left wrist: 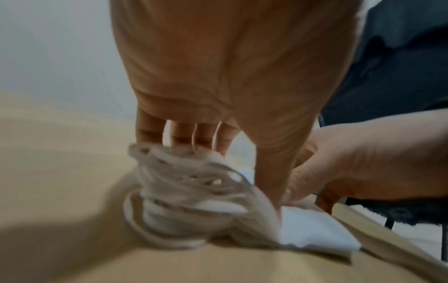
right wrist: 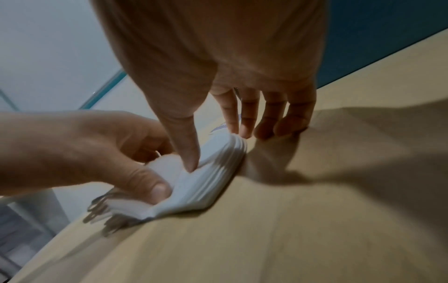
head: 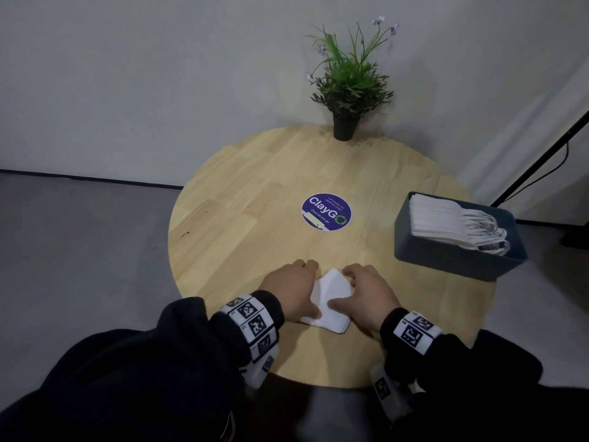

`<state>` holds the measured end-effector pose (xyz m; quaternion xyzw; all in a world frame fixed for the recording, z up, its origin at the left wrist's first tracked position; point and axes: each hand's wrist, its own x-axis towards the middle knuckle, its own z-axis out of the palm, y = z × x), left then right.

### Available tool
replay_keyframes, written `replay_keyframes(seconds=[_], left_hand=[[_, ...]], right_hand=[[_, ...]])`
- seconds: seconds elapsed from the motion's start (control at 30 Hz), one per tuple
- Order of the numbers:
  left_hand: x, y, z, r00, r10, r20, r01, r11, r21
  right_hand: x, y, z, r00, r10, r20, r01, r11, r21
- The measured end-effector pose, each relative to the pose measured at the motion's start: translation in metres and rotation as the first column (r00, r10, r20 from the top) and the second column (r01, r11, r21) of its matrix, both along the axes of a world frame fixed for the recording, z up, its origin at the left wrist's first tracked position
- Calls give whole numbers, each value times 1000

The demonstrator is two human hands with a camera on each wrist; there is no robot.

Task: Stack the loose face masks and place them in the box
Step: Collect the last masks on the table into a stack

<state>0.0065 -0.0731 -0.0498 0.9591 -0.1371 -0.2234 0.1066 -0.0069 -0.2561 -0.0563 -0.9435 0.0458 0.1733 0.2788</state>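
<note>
A stack of white masks is being held on the near part of the counter, bracketed between the two hands. The left hand is being kept on the stack's left side, its thumb pressed down onto the top mask and its fingers curled over the bundle of ear loops that is trailing out on that side. The right hand is being kept on the opposite side — the thumb is laid on the top sheet, while the fingers are bent down against the far folded edge, so the stack is being pinched from both flanks.

The long axis of the stack is being held running from near to far between the fingers, tilted slightly toward the right at its far tip.

Beyond the fingers and well off to the right, the blue box is standing at the counter's edge, with a row of masks already lying inside it. The right hand is judged the nearer to it; the coming carry would therefore be led rightward and away from the body.

Farther still, past a round purple sticker, a potted plant is standing at the far rim.
</note>
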Motion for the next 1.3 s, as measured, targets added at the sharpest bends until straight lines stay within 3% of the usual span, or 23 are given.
replay_keyframes(seconds=[0.1, 0.2, 0.37, 0.47, 0.6, 0.7, 0.83, 0.9, 1.03, 1.2, 1.3], left_hand=[[4, 0, 1, 993, 92, -75, -98, 992, -79], [4, -1, 2, 994, 88, -68, -96, 988, -117], [3, -1, 2, 990, 96, -105, -121, 956, -267], [7, 4, 6, 984, 119, -133, -161, 915, -370], [20, 14, 23, 983, 186, -9, -164, 843, -513], [29, 20, 32, 968, 213, 130, -113, 840, -531], [26, 20, 19, 978, 105, 182, -47, 955, -294], [26, 21, 15, 985, 66, 157, -27, 971, -238], [32, 28, 20, 987, 117, 112, -81, 956, -283], [32, 30, 16, 978, 198, 60, -165, 921, -352], [27, 35, 22, 990, 136, -24, -135, 915, -380]], right_hand=[[-3, 5, 0, 1000, 17, -9, -17, 1000, -24], [-3, 7, 5, 1000, -11, -4, 11, 1000, 0], [-1, 6, 8, 997, -79, -14, 79, 947, 312], [1, 4, 11, 991, -133, -22, 127, 870, 476], [7, 1, 28, 967, -197, 158, 45, 750, 660], [11, -3, 35, 951, -142, 273, -65, 774, 630], [14, -2, 21, 947, -103, 305, -80, 843, 532], [17, -4, 15, 944, -107, 313, -69, 861, 504], [22, -6, 15, 931, -134, 339, -57, 865, 498], [20, -6, 13, 958, -123, 258, -20, 872, 489], [25, -15, 15, 951, -131, 280, -12, 889, 457]])
